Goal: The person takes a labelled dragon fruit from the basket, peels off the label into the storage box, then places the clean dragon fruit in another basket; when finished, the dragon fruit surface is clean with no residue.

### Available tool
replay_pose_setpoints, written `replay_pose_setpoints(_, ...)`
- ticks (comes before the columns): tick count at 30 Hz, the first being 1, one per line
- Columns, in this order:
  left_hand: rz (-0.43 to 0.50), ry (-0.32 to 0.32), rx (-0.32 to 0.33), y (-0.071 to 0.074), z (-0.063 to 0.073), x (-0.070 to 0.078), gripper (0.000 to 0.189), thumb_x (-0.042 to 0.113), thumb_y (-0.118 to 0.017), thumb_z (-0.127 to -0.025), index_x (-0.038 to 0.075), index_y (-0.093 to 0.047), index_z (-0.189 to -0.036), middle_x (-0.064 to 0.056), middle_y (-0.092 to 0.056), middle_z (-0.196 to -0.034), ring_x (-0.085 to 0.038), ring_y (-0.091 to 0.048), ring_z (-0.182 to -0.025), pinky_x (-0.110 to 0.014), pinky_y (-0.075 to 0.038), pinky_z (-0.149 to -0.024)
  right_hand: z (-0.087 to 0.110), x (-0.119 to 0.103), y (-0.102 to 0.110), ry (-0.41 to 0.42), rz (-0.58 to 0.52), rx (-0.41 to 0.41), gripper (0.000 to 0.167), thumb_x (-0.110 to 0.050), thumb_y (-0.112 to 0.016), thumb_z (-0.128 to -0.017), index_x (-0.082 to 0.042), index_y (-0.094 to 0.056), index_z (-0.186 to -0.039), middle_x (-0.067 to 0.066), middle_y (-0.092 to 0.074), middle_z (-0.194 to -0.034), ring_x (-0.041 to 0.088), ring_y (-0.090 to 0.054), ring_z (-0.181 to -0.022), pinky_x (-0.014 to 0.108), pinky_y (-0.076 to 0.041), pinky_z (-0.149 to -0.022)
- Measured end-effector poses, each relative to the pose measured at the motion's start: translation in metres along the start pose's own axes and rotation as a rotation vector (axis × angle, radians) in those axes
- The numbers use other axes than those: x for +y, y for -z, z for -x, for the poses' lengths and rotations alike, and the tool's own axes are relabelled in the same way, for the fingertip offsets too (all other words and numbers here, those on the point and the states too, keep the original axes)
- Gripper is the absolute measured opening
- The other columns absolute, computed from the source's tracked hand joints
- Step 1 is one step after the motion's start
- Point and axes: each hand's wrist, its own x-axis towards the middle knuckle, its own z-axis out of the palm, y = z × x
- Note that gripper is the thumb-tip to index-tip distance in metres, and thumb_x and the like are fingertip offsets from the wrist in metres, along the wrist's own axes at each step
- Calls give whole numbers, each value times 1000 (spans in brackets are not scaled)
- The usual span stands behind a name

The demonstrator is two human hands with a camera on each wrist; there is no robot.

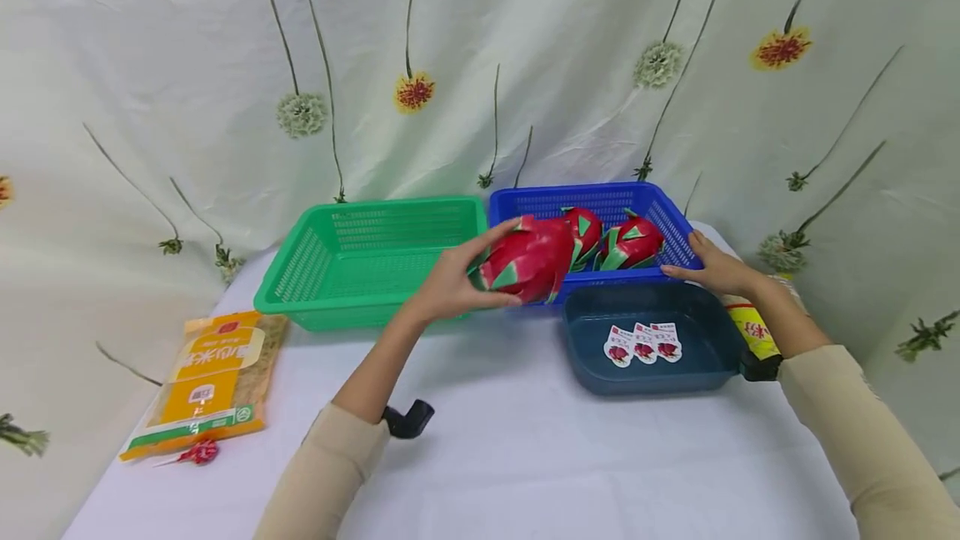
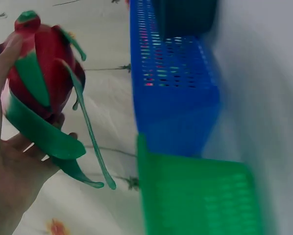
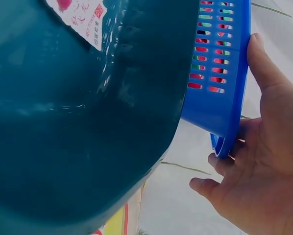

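Observation:
My left hand (image 1: pixel 453 282) grips a red dragon fruit (image 1: pixel 532 261) with green scales, raised in front of the gap between two baskets. In the left wrist view, thumb and fingers curl round this dragon fruit (image 2: pixel 46 73). The blue basket (image 1: pixel 517 207) holds two more dragon fruits, one on the left (image 1: pixel 587 230) and one on the right (image 1: pixel 633 242). At the basket's right end, my right hand (image 1: pixel 716 267) holds the rim. The right wrist view has the right hand (image 3: pixel 274 147) with its thumb on one side of the rim and fingers curled under the corner.
A green basket (image 1: pixel 360 307) stands left of the blue one. In front sits a dark teal tray (image 1: pixel 600 383) with three fruit-printed cards (image 1: pixel 643 346). An orange bag (image 1: pixel 213 369) and a lollipop (image 1: pixel 201 452) lie at left; a yellow packet (image 1: pixel 753 330) is behind the right forearm.

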Motion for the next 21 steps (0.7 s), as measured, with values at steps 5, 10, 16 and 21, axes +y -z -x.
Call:
replay_pose_setpoints(5,-80,7,-19,-13,-79,-10,89,43,-78,-70,41,-27,-143,0,-46,-136,-18,-46,-117,-31,-49,-81,-2,3,-1,-3,-26,6,100,-50,-54,-87,4,11,-143,30,10,-147,52,-2,-130,70,-13,-95)
replay_pose_setpoints(10,-131,79,-128,-47,-118,-30,91,45,-76,-72,39,-23,-145,-3,-43,-139,-20,-41,-123,-37,-44,-92,-4,6,-5,6,-45,8,99,-49,-53,-88,3,11,-143,28,9,-148,52,-3,-131,68,-15,-96)
replay_pose_setpoints(16,-126,138,-182,-91,-132,-50,88,42,-76,-73,37,-25,-145,-5,-45,-135,-23,-43,-120,-36,-45,-90,-3,6,-6,14,-40,31,99,-50,-53,-88,1,11,-144,26,9,-149,51,-3,-132,68,-16,-96)
replay_pose_setpoints(21,-35,188,-186,-110,-132,-64,87,37,-76,-74,34,-25,-145,-3,-40,-140,-22,-40,-123,-38,-43,-93,-2,8,-4,7,-35,40,99,-50,-52,-87,1,10,-144,25,10,-149,50,-2,-132,67,-16,-97)
